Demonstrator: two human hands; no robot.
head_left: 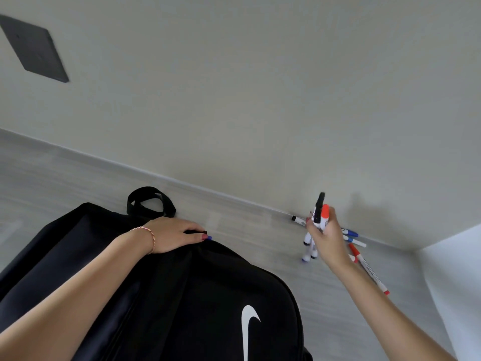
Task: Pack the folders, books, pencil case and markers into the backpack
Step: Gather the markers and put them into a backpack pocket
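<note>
A black backpack [182, 295] with a white swoosh lies on the grey table, its carry loop [149, 200] at the far end. My left hand [171, 234] rests on the backpack's top edge, fingers pinched on something small and dark there, apparently a zipper pull. My right hand [325, 237] is raised to the right of the bag, shut on a bunch of markers [318, 220] with black and orange-red caps up. More markers [358, 242] lie loose on the table by the wall behind that hand, blue, red and black capped. No folders, books or pencil case show.
The grey table [234, 225] meets a pale wall [260, 100] along its far edge. A dark square plate [33, 48] is fixed on the wall at upper left. A white surface [458, 282] rises at the right edge.
</note>
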